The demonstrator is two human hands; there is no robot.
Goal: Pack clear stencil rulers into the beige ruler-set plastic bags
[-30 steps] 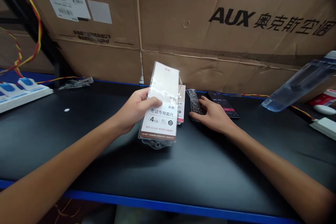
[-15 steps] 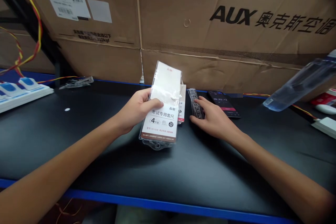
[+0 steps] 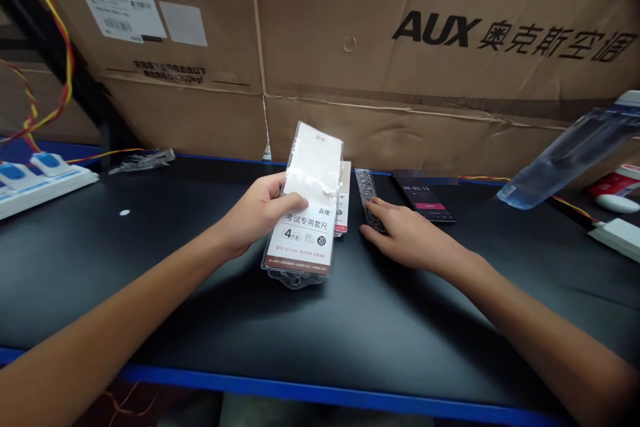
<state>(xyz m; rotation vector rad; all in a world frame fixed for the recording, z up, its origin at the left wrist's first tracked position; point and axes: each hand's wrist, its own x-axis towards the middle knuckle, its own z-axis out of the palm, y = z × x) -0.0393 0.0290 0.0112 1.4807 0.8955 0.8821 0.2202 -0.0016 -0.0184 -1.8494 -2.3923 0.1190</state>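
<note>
My left hand grips a clear plastic packet of rulers with a white printed card, thumb on its front. The packet leans up over the table, a hang hole at its lower end. Partly hidden behind it is a second ruler packet with a red strip. To the right, a clear ruler with a dark pattern lies on the table. My right hand rests over the ruler's near part, fingertips touching it and thumb spread away from the fingers.
A phone showing a timer lies beyond my right hand. A clear plastic bottle leans at the right, near a white power adapter. At the left are a power strip and crumpled plastic. A large carton stands behind the black table.
The view has shifted slightly. My left hand still holds the packet, lowered a little, and my right hand stays on the ruler. The phone's timer has advanced one second.
</note>
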